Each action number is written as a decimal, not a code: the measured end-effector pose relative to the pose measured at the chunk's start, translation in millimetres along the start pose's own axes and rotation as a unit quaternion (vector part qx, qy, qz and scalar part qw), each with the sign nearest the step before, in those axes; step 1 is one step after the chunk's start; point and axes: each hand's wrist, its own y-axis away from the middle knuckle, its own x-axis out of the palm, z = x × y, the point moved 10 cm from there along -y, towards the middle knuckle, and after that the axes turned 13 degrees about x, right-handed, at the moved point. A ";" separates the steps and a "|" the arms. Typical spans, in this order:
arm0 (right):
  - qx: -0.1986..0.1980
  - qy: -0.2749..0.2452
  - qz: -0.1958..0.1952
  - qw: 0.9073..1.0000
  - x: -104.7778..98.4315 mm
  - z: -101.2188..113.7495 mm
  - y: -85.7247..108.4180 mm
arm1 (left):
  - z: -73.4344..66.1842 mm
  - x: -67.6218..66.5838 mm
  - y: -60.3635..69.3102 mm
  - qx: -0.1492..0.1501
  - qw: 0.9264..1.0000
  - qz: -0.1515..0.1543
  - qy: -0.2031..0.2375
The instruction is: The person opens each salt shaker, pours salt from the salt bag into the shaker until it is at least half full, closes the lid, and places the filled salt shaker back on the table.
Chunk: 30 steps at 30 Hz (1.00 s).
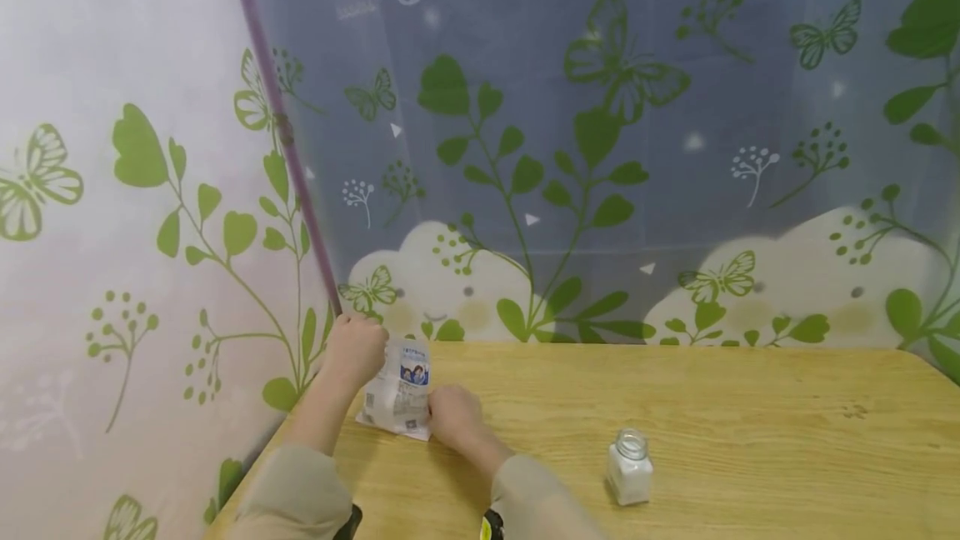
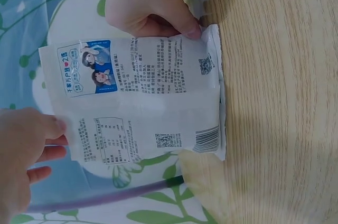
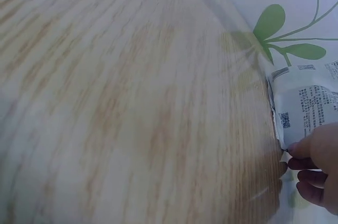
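A white printed plastic packet (image 1: 395,398) stands upright at the left end of the table, its lower edge at the wood. Its printed face, with a blue picture of two cartoon figures, a barcode and lines of text, shows plainly on the packet (image 2: 145,113) in the left wrist view. My left hand (image 1: 358,348) pinches the packet's upper left corner between thumb and fingers. Low on the opposite side, my right hand (image 1: 453,417) holds the packet's lower right edge. In the right wrist view, the right hand's thumb (image 3: 302,147) presses near the bottom corner.
A small square glass jar (image 1: 630,469) with white contents and no lid stands right of the hands on the wooden table (image 1: 750,415). Printed fabric (image 1: 487,148) with leaves and butterflies hangs behind and to the left. A purple pole (image 1: 277,107) slants down behind the left hand.
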 end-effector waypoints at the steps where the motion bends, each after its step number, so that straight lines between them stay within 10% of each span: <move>1: -0.003 0.010 0.000 1.000 0.1 0.5 0.4 | -1.3 0.3 0.0 0.001 1.000 0.005 -0.003; 12: -0.031 0.039 0.003 0.999 2.4 -0.2 5.3 | -9.1 5.9 3.0 0.005 1.000 0.016 0.004; 30: -0.031 -0.154 0.052 0.986 -33.2 1.7 0.4 | -6.2 15.1 0.2 -0.017 0.995 0.092 0.048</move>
